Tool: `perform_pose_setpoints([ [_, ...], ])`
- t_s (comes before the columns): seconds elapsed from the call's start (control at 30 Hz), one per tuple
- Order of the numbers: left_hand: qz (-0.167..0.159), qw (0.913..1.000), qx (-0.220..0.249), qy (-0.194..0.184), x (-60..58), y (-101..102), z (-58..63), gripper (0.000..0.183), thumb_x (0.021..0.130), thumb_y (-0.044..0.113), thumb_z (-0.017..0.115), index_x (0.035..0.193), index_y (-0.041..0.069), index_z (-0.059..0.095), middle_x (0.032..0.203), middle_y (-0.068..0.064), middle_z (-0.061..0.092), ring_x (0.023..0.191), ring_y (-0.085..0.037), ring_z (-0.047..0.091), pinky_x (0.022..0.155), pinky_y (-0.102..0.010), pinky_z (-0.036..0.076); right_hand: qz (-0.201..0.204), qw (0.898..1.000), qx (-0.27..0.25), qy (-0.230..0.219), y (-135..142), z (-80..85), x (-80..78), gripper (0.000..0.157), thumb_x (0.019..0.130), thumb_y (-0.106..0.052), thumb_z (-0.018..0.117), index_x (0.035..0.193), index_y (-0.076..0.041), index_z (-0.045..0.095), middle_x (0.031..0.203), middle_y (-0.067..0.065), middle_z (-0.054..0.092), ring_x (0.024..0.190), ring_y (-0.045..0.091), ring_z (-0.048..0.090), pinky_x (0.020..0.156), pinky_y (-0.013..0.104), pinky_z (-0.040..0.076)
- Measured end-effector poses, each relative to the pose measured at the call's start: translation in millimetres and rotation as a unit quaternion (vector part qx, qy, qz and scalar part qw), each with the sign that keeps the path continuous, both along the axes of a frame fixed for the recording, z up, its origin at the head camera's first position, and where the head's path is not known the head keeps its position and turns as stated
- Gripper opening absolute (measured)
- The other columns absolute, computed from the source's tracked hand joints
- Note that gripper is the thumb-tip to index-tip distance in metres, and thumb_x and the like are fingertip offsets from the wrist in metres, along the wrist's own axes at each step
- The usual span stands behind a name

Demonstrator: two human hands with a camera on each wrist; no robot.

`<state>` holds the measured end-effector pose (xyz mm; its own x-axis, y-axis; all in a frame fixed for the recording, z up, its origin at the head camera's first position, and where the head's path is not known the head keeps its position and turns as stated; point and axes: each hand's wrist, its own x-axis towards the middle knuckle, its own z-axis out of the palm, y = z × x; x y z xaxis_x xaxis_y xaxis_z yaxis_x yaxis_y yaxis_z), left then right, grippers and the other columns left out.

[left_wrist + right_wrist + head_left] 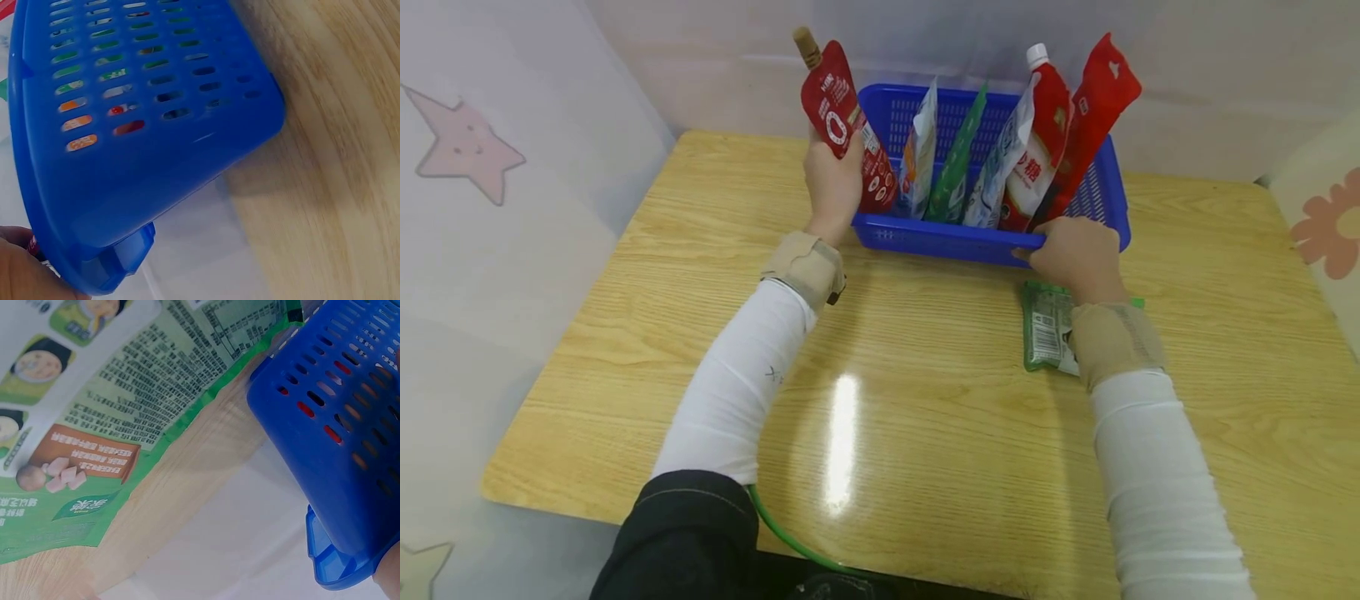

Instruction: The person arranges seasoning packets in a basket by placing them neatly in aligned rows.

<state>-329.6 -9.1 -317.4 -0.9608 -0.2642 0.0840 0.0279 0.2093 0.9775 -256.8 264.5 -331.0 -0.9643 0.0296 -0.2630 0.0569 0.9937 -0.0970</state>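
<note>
At the left end of the blue plastic basket (940, 242), my left hand (835, 183) grips a dark red spout pouch (831, 96) with a tan cap. The pouch leans left, its lower part inside the basket. My right hand (1078, 250) holds the front rim near the right corner, some fingers hidden. Standing in the basket are a white-and-orange packet (919, 150), a green packet (957, 162), a white-and-blue packet (1000, 167), a red pouch with a white cap (1051, 108) and a red bag (1101, 92).
A green seasoning packet (1041, 333) lies on the wooden table (925, 400), partly under my right wrist; its printed back (144, 381) fills much of the right wrist view. Behind the basket is a pale curtain-like backdrop (737, 67). A green cable (790, 537) runs along the near edge.
</note>
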Motion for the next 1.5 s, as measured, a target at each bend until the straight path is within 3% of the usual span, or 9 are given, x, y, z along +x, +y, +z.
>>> perform_pose_setpoints([
  [0.23,0.002,0.9978,-0.066,-0.002,-3.2,5.5,-0.5,0.041,0.098,0.024,0.052,0.136,0.012,0.044,0.128,-0.009,0.062,0.113,-0.018,0.062,0.095,-0.031,0.05,0.0,1.0,0.001,-0.001,0.0,0.2,-0.9,0.061,0.089,-0.047,0.055,0.131,-0.002,0.055,0.088,0.021,0.069,0.089,0.039,0.056,0.073,0.05,0.045],
  [0.43,0.001,0.9894,-0.145,0.009,-6.7,10.1,-1.9,0.04,0.099,0.022,0.05,0.136,0.01,0.042,0.129,-0.01,0.06,0.114,-0.02,0.061,0.096,-0.035,0.05,0.0,1.0,0.0,-0.007,2.3,-1.4,-2.8,0.06,0.09,-0.046,0.055,0.131,-0.003,0.055,0.087,0.02,0.069,0.091,0.04,0.056,0.076,0.052,0.044],
  [0.63,-0.003,0.9833,-0.182,0.003,-5.8,13.6,-1.8,0.038,0.099,0.023,0.049,0.134,0.01,0.042,0.127,-0.009,0.06,0.111,-0.021,0.061,0.094,-0.037,0.051,0.002,1.0,0.005,0.002,1.8,-1.4,-2.4,0.059,0.089,-0.046,0.055,0.129,-0.004,0.057,0.085,0.02,0.069,0.088,0.039,0.057,0.073,0.051,0.045],
  [0.87,-0.01,0.9664,-0.256,-0.018,-8.3,17.5,-1.9,0.038,0.101,0.025,0.046,0.135,0.011,0.041,0.122,-0.012,0.06,0.108,-0.024,0.061,0.091,-0.039,0.051,0.004,1.0,0.013,0.008,-0.2,1.1,-0.7,0.059,0.09,-0.048,0.054,0.128,-0.004,0.059,0.086,0.022,0.068,0.084,0.039,0.057,0.067,0.049,0.047],
  [1.5,-0.021,0.9568,-0.289,-0.023,-7.0,19.6,-3.8,0.042,0.102,0.025,0.043,0.139,0.008,0.036,0.122,-0.014,0.059,0.107,-0.025,0.063,0.089,-0.038,0.052,0.004,1.0,0.006,0.016,0.2,-0.2,-0.2,0.058,0.089,-0.048,0.055,0.127,-0.004,0.059,0.087,0.022,0.068,0.083,0.039,0.057,0.065,0.047,0.046],
])
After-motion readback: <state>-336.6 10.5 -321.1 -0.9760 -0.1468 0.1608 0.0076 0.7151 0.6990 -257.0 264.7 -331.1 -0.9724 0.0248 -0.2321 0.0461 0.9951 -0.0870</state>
